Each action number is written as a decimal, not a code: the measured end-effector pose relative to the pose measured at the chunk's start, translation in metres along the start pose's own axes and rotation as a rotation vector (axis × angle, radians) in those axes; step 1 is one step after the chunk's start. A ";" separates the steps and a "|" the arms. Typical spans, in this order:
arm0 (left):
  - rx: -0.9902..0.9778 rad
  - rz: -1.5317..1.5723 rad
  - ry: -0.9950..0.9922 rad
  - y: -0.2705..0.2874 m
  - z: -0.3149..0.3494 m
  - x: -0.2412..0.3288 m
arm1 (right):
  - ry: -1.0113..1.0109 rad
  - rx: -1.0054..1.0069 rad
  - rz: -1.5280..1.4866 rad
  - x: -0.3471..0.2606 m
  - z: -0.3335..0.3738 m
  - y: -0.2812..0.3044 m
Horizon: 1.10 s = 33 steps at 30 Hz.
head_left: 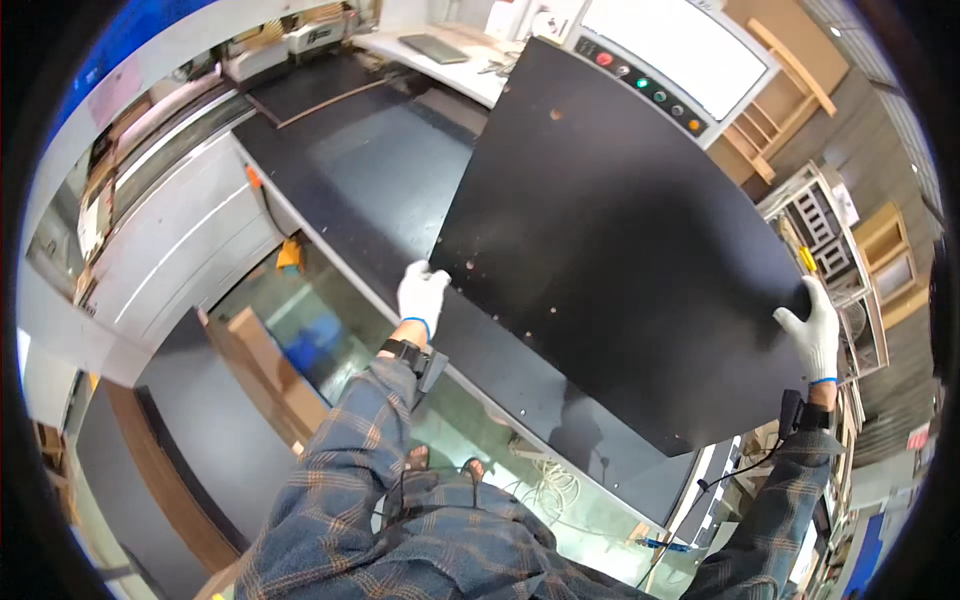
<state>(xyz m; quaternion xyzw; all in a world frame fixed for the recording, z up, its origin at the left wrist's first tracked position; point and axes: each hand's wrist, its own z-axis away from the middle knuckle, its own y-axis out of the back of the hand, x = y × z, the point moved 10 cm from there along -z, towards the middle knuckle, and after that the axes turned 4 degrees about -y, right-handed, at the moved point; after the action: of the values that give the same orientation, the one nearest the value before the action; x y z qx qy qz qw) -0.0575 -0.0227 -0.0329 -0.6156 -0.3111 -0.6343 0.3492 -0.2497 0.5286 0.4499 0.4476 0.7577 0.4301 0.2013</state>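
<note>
Closest to me are my own plaid sleeves (400, 500), rising from the lower edge. My left hand (422, 295), in a white glove with a dark band at the wrist, is stretched forward and clamped on the near left edge of the big black panel (610, 230). My right hand (815, 332), gloved the same, reaches out wide and grips the panel's right edge, fingers curled over it. I see the panel held between them, tilted, its far corner lifted in front of the control console (650, 90) with coloured buttons.

Below the panel runs the dark machine table (370, 170), its long near edge passing under my left hand. Left of the panel that table surface lies bare. Beneath the panel's near corner a strip of table shows, then greenish floor with a coil of pale cable (545, 485). Right of the panel stands a shelving rack (840, 250); what is in it I cannot make out.
</note>
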 end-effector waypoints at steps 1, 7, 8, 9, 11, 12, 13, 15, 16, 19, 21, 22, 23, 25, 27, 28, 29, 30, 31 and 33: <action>0.082 -0.084 -0.091 0.009 0.002 0.040 | -0.025 -0.009 0.010 0.003 0.003 0.000; -0.002 0.001 -0.375 -0.002 -0.055 0.156 | -0.070 -0.035 -0.099 -0.015 0.015 0.020; -0.128 0.208 -0.313 -0.022 -0.058 0.159 | -0.070 -0.031 -0.095 -0.009 0.019 0.022; -0.185 -0.009 -0.323 -0.039 -0.051 0.176 | -0.086 -0.029 -0.061 0.001 0.029 0.030; -0.340 -0.441 -0.365 -0.076 -0.026 0.213 | -0.063 -0.027 0.000 0.001 0.034 0.038; -0.271 -1.056 -1.064 -0.075 -0.018 0.233 | -0.008 -0.030 -0.003 -0.024 0.020 0.028; -0.209 -0.977 -1.204 -0.068 0.006 0.245 | 0.013 -0.061 0.038 -0.035 0.016 0.017; -0.224 -0.656 -0.972 -0.036 -0.032 0.217 | 0.102 -0.032 0.143 -0.050 0.005 0.017; -0.280 -0.328 -0.590 -0.044 -0.039 0.204 | 0.156 -0.048 0.119 -0.043 0.006 0.016; -0.292 -0.022 -0.246 -0.056 -0.046 0.185 | 0.102 -0.180 0.036 -0.028 0.006 0.006; -0.276 -0.057 -0.220 -0.064 -0.047 0.183 | 0.111 -0.112 0.098 -0.023 0.005 0.010; -0.287 -0.084 -0.202 -0.068 -0.051 0.178 | 0.072 -0.162 0.101 -0.015 0.010 0.008; -0.292 -0.114 -0.185 -0.067 -0.054 0.173 | 0.096 -0.140 0.085 -0.017 0.012 0.008; -0.318 -0.135 -0.170 -0.065 -0.062 0.168 | 0.068 -0.201 0.031 -0.009 0.011 0.006; -0.375 -0.132 -0.168 -0.067 -0.061 0.169 | 0.066 -0.193 0.038 -0.016 0.012 0.009; -0.275 -0.120 -0.190 -0.060 -0.060 0.169 | 0.065 -0.190 0.043 -0.020 0.012 0.011; -0.277 -0.061 -0.182 -0.062 -0.060 0.167 | 0.062 -0.191 0.039 -0.021 0.012 0.012; -0.279 -0.001 -0.172 -0.061 -0.063 0.164 | 0.059 -0.193 0.036 -0.022 0.013 0.014; -0.280 0.059 -0.162 -0.061 -0.065 0.162 | 0.056 -0.195 0.033 -0.022 0.014 0.015; -0.288 0.073 -0.147 -0.063 -0.063 0.160 | 0.042 -0.198 0.034 -0.019 0.015 0.015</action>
<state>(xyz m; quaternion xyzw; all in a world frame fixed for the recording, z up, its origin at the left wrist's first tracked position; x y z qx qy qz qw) -0.1446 -0.0491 0.1264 -0.7150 -0.2191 -0.6124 0.2562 -0.2215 0.5229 0.4527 0.4291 0.7080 0.5155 0.2213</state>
